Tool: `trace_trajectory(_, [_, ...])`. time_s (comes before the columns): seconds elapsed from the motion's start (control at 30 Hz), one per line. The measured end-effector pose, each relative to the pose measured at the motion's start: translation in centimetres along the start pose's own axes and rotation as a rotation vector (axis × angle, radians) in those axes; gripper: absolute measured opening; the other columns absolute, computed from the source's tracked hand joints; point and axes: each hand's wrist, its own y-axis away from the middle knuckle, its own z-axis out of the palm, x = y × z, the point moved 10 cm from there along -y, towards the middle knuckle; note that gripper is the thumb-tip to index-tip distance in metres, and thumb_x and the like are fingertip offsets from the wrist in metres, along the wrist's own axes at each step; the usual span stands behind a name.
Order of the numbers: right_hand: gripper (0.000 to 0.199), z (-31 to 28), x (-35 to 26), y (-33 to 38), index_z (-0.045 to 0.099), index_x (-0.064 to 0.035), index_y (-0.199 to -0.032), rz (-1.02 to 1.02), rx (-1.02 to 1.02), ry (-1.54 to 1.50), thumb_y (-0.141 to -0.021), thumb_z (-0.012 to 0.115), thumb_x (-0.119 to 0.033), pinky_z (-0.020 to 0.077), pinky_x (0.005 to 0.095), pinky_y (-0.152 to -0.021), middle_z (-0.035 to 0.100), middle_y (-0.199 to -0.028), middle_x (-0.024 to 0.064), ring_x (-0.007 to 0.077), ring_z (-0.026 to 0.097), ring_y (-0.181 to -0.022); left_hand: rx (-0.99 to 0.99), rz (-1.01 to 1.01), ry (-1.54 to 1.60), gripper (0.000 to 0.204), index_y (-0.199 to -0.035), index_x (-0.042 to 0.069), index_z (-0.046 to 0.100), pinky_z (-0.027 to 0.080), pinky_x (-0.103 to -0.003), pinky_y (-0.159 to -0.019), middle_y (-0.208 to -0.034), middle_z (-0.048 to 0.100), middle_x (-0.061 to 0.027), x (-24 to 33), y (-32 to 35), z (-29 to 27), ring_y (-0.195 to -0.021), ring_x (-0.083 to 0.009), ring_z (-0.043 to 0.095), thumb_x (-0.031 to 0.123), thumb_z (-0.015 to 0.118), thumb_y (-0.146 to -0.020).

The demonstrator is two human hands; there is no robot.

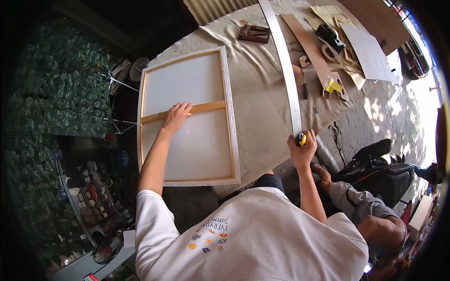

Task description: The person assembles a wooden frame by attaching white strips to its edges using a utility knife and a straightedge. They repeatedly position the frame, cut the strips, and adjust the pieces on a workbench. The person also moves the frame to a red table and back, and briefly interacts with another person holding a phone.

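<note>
On the canvas frame (187, 117), left hand (176, 116) fingers flat; right hand (302, 149) grips yellow cutter (302, 138).

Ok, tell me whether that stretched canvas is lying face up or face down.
Face down. The stretched canvas shows its wooden frame and crossbar, with the fabric edge wrapped around onto the back. The left hand rests on the crossbar.

Stretched canvas (187, 136): matt white cloth, back side up, on a frame of pale raw wood; wooden cross-bar (206, 108) smooth, unvarnished. Table (262, 93) draped in dull beige cloth, creased and stained. Long straightedge (287, 70): bare metal, brushed, faint sheen. Small yellow tool (303, 138) at its near end looks like glossy plastic. Flat board strip (310, 47): brown, matt, cardboard-like. Pale sheet (370, 54): smooth, flat finish.
</note>
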Motion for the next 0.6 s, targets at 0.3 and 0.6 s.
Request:
trace_trajectory(0.3, [0.025, 5.0, -5.4, 13.8, 0.061, 0.0034, -0.081, 0.09, 0.045, 0.039, -0.068, 0.075, -0.011, 0.0472, 0.0406, -0.064, 0.057, -0.08, 0.0164, 0.0365, 0.059, -0.07, 0.082, -0.022, 0.075, 0.029, -0.114, 0.008, 0.06, 0.052, -0.042, -0.08, -0.1, 0.062, -0.0064, -3.2, 4.7, 2.3, -0.096, -0.0262, 0.062, 0.022, 0.069, -0.09])
trace_trajectory(0.6, [0.027, 10.7, -7.8, 27.3, 0.062, 0.0034, -0.081, 0.345, -0.008, 0.084, -0.063, 0.077, -0.011, 0.0481, 0.0414, -0.063, 0.054, -0.078, 0.0164, 0.0376, 0.058, -0.07, -0.018, 0.001, 0.064, 0.025, -0.112, 0.009, 0.06, 0.054, -0.045, -0.082, -0.105, 0.061, -0.0084, -9.8, 0.3, 6.7, -0.099, -0.0304, 0.062, 0.017, 0.069, -0.09])
